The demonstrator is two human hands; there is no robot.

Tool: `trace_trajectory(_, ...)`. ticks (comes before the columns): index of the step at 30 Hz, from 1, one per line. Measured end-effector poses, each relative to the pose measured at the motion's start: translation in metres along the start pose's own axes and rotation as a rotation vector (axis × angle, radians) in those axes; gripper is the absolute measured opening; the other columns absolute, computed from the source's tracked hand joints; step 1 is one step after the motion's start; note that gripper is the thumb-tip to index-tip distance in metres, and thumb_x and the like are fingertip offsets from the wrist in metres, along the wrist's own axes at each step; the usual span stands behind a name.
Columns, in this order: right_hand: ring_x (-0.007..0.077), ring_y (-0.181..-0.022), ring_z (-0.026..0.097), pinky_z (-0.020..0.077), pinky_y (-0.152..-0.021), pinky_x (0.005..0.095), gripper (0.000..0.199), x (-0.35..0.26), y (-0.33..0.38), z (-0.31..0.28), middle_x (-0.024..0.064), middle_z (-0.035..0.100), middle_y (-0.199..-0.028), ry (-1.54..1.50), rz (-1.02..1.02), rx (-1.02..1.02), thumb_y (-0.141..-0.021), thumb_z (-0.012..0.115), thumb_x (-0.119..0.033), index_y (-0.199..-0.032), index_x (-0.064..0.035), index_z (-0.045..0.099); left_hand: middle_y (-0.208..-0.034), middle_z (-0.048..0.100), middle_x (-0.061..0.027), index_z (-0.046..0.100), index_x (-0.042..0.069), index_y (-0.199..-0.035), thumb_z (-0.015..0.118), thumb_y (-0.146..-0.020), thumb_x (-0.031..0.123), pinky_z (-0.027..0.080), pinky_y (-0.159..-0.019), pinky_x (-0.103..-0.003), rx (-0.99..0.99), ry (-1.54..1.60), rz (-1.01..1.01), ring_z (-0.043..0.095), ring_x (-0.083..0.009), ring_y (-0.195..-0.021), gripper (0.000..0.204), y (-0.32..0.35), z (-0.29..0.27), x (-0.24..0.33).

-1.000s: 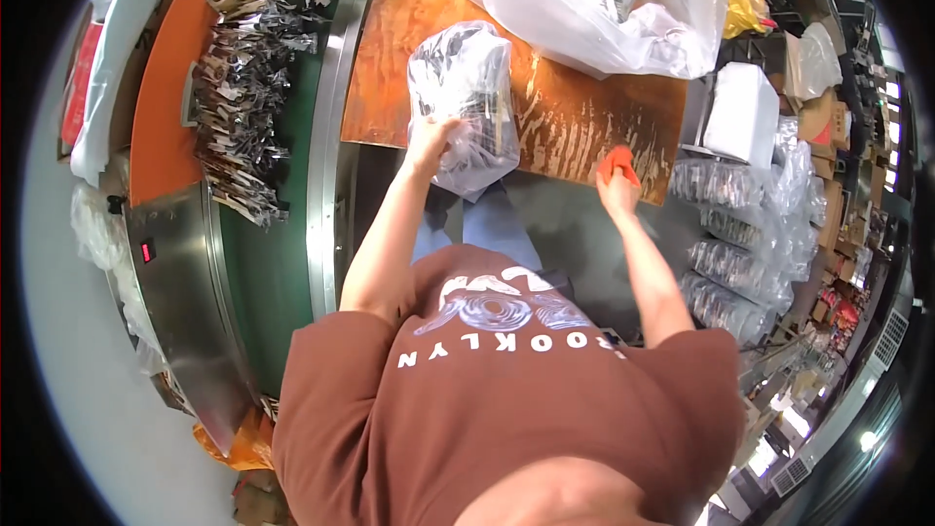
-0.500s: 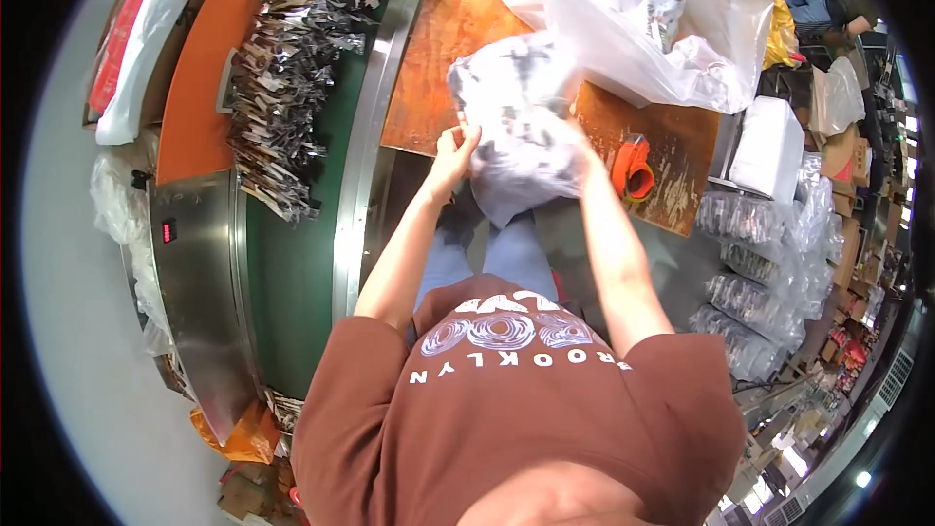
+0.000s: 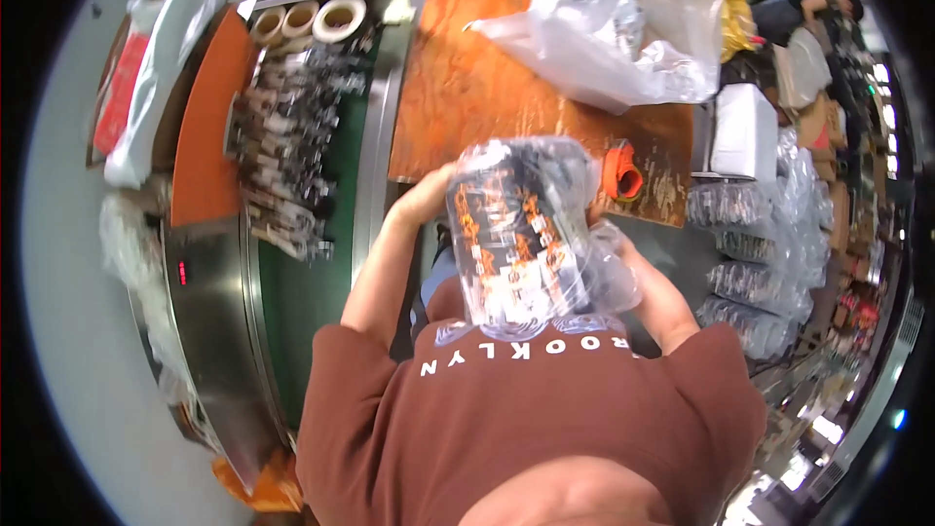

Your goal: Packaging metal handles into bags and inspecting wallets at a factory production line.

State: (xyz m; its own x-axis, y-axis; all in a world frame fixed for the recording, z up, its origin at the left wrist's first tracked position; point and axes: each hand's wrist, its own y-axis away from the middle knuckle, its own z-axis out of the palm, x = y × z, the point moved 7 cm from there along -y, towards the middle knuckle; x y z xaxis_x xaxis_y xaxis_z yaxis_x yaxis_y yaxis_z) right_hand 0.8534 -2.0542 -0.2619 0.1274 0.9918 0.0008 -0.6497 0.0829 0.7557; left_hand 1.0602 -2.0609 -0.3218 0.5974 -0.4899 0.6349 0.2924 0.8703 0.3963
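Close to my chest, in front of the orange wooden table (image 3: 487,49), I hold up a clear plastic bag (image 3: 516,234) packed with dark, orange and white items I cannot make out. My left hand (image 3: 433,195) grips its left edge, with the fingertips behind the plastic. On the right side, my right hand (image 3: 596,212) is closed at the bag and mostly hidden by its loose, crumpled plastic. An orange tape dispenser (image 3: 620,171) rests on the table just beyond my right hand.
A large open plastic sack (image 3: 623,29) stands on the table's far right. Left of me runs a green conveyor belt (image 3: 292,302) bearing many silvery strips (image 3: 297,127) and tape rolls (image 3: 339,19). Wrapped packs (image 3: 735,282) are stacked at right. Another person (image 3: 813,5) is far right.
The bag has come off the table side toward my chest and turned, so its dark and orange contents show instead of a whitish side. Both hands came nearer with it.
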Motion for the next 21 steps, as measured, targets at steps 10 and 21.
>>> trace_trajectory(10, 0.0214, -0.092, 0.057, 0.0473, -0.083, 0.0352, 0.042, -0.068, 0.080, 0.083, 0.0089, 0.054, -0.110, 0.939, -1.054, 0.183, -0.087, 0.052, -0.027, -0.121, -0.0038, 0.045, -0.133, 0.040, -0.0126, 0.041, 0.002, -0.127, 0.034, -0.091, 0.032, 0.017, -0.108, -0.036, -0.514, -0.851, 0.550, 0.029, -0.0238, -0.128, 0.047, -0.029, 0.195, 0.154)
trace_trajectory(21, 0.0216, -0.095, 0.055, 0.0437, -0.087, 0.0334, 0.041, -0.192, 0.108, 0.100, 0.0101, 0.055, -0.109, 0.610, -1.325, 0.234, -0.086, 0.055, -0.027, -0.118, -0.0032, 0.048, -0.127, 0.046, -0.0130, 0.049, 0.002, -0.120, 0.038, -0.092, 0.026, 0.037, -0.096, -0.038, -0.463, -1.323, 1.100, 0.039, -0.0294, -0.122, 0.039, -0.096, 0.239, 0.202)
